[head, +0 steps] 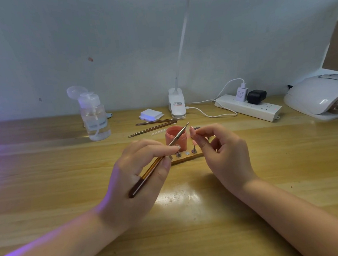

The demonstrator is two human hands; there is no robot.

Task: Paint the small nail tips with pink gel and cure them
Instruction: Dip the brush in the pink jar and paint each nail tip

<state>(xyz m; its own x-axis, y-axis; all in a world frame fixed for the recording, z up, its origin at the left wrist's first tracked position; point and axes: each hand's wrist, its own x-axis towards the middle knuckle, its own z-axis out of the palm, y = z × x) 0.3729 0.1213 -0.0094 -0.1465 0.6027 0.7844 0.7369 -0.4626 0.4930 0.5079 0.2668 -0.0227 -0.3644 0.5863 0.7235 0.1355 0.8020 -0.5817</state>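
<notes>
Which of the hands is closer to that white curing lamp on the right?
The right hand; it is at the table's middle, left of the lamp. The left hand, holding the brush, is farther left.

On the table (68,198), the jar (176,137) stands behind the stand (189,156); bottle (94,118) far left, lamp (320,96) far right, power strip (248,107) between.

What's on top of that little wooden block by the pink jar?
On the wooden block: two small metal stands, and a flat silver disc. The left hand covers its left end.
</notes>
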